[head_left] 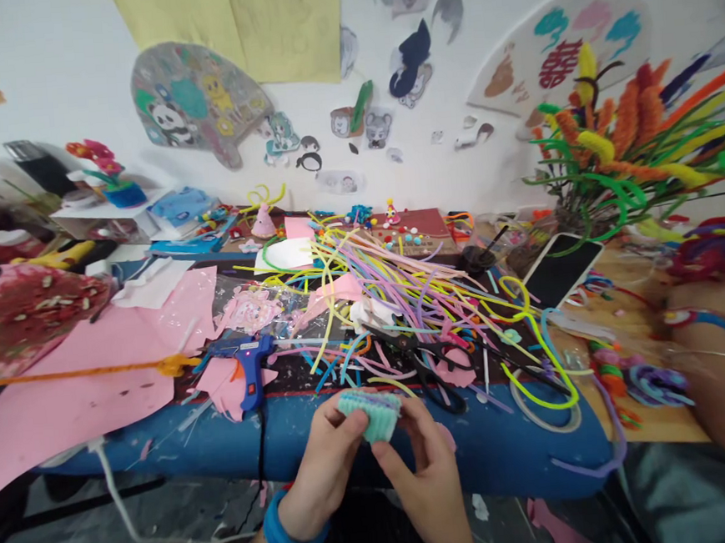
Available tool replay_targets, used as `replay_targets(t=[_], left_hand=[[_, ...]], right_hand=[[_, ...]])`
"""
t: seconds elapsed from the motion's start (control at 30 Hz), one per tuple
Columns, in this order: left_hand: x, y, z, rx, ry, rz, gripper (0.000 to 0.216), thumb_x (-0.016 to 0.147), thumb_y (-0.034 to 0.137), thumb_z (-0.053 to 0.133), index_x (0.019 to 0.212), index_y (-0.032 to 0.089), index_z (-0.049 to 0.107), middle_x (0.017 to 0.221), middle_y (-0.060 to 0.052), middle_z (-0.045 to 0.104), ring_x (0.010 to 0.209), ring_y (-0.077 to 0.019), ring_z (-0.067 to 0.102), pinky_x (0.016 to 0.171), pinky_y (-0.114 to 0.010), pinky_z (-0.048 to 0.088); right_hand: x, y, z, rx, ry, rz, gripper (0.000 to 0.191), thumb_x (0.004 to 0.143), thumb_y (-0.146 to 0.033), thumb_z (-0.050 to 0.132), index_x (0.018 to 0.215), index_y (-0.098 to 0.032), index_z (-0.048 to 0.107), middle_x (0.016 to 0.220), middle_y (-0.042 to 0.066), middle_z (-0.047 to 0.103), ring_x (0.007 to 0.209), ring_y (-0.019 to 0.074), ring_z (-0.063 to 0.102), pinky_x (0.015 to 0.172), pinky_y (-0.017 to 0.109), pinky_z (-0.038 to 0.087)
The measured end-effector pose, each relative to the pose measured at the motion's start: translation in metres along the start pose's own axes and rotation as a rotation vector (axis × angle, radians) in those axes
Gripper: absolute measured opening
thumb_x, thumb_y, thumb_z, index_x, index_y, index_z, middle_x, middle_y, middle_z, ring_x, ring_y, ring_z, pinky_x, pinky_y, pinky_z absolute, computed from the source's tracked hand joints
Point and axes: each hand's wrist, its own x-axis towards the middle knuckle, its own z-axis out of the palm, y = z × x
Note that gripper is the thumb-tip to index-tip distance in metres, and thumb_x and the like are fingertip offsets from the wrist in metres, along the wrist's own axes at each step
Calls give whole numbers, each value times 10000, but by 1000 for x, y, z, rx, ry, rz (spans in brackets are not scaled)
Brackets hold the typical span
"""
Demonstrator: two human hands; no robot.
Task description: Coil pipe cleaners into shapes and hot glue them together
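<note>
Between my two hands, just over the table's front edge, is a small mint-green ribbed piece [377, 417] with a purple strip along its top, seemingly made of pipe cleaners. My left hand [330, 450] pinches its left side, the thumb lying across the front. On the other side my right hand [424, 459] grips the right edge and bottom with thumb and fingers. Black scissors [437, 374] lie on the table just beyond my right hand. A blue glue gun [248, 368] rests to the left, beside pink scraps.
Loose pipe cleaners [393, 269] in several colours cover the table's middle. Pink paper [112, 358] spreads at the left. A phone [563, 268] leans near a bunch of pipe-cleaner flowers [617, 151]. At the right edge is another person's arm [715, 369].
</note>
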Motion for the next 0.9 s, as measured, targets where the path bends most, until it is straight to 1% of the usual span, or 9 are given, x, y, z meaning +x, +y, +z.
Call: replay_targets(t=[0.1,0.2,0.33,0.5,0.63,0.7,0.77,0.83,0.9], left_hand=[[-2,2,-4,121,-94,91,440,586,371,872,963,177,757,936,-88,762,854,-236,689,782,-304,518],[-2,4,-8,236,-149,175,423,597,361,864,974,193,769,1028,-102,735,937,-264,672,825,-323,516],[0,6,-13,372,-178,303,318,628,338,850,915,214,787,926,-82,727,865,-239,670,780,-313,527],[2,11,-15,473,-336,546,313,698,324,806,1002,259,768,896,-80,736,890,-245,665,815,-348,529],[0,19,-14,605,-406,657,314,791,255,731,1103,281,726,953,-85,723,929,-236,654,837,-352,525],[-3,24,-13,710,-435,664,354,825,227,696,1174,287,687,983,-81,698,946,-223,636,861,-344,509],[-6,30,-12,833,-464,619,405,848,212,670,1242,297,638,1006,-73,669,956,-210,616,875,-332,490],[-9,34,-10,920,-460,561,490,851,216,668,1319,319,564,1051,-65,646,984,-206,596,895,-326,472],[-10,33,-8,922,-405,539,642,806,261,722,1391,338,469,1098,-59,627,1012,-211,584,921,-330,460]], right_hand=[[2,-3,1,73,4,-13,250,780,-183,684,1022,-244,658,985,32,671,921,193,652,812,298,541],[3,-5,0,107,28,-61,195,777,-180,699,960,-238,668,947,32,653,910,198,645,807,303,534],[2,-5,-1,111,21,-149,230,741,-143,730,932,-257,675,920,24,647,889,192,631,771,293,533],[6,-1,-2,161,-75,-210,291,734,-70,701,940,-271,663,918,11,639,869,166,619,774,269,515],[10,0,-6,210,-132,-196,303,746,-85,710,961,-292,655,953,-2,643,903,144,618,816,239,507],[11,1,-10,229,-176,-163,358,741,-115,734,1036,-301,652,1008,6,642,967,152,614,855,241,502],[11,4,-15,267,-222,-120,388,742,-167,749,1094,-295,651,1050,22,640,1012,171,609,879,254,500],[10,10,-17,321,-247,-48,345,752,-203,752,1074,-291,668,1046,26,652,1012,179,616,873,260,504],[8,17,-16,403,-225,52,269,765,-239,753,1017,-293,678,1014,17,667,964,173,631,830,254,515]])
